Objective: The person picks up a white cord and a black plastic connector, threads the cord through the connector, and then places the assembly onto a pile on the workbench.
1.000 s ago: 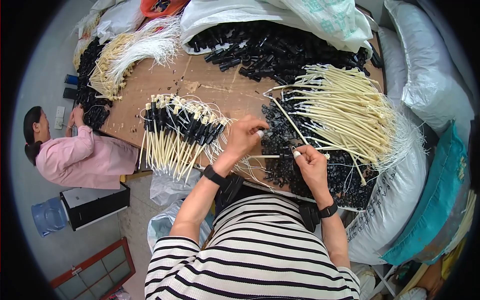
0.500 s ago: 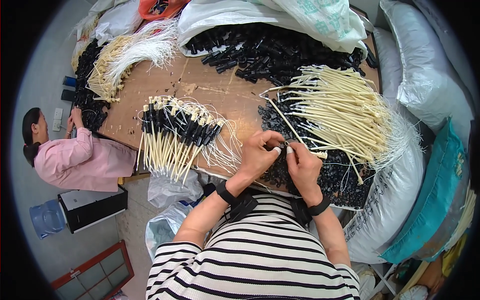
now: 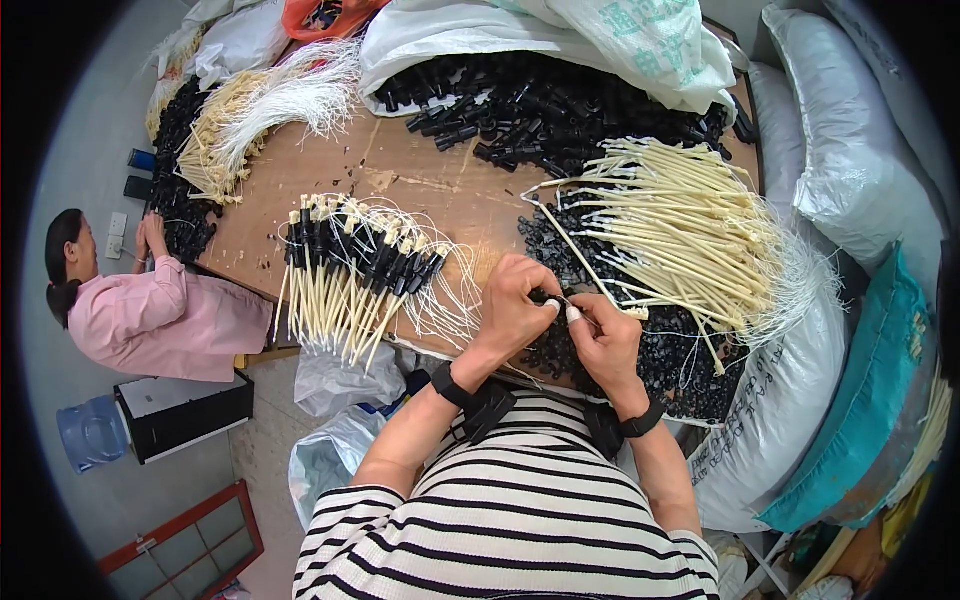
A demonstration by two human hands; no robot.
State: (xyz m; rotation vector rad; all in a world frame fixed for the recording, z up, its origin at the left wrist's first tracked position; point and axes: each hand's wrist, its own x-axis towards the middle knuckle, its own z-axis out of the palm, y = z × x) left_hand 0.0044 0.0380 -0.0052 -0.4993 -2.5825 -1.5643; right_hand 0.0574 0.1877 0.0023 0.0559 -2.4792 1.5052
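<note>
My left hand (image 3: 512,305) and my right hand (image 3: 602,338) meet at the near edge of the wooden table (image 3: 420,175), fingertips pinched together on a small black part and the end of a cream tube (image 3: 560,232) that runs up and away from them. Under my hands lies a heap of small black parts (image 3: 670,350). A big bundle of cream tubes with white wires (image 3: 690,225) rests just right of my hands. To the left lies a row of finished pieces (image 3: 350,270), cream tubes with black caps.
A larger pile of black parts (image 3: 545,100) spills from a white sack (image 3: 600,35) at the back. Another bundle of cream tubes (image 3: 260,110) lies far left. A person in pink (image 3: 150,310) sits at the table's left side. White and teal sacks (image 3: 850,400) crowd the right.
My hands came together from slightly apart and drew closer to the table's near edge, pinching the tube end and the black part between them.
</note>
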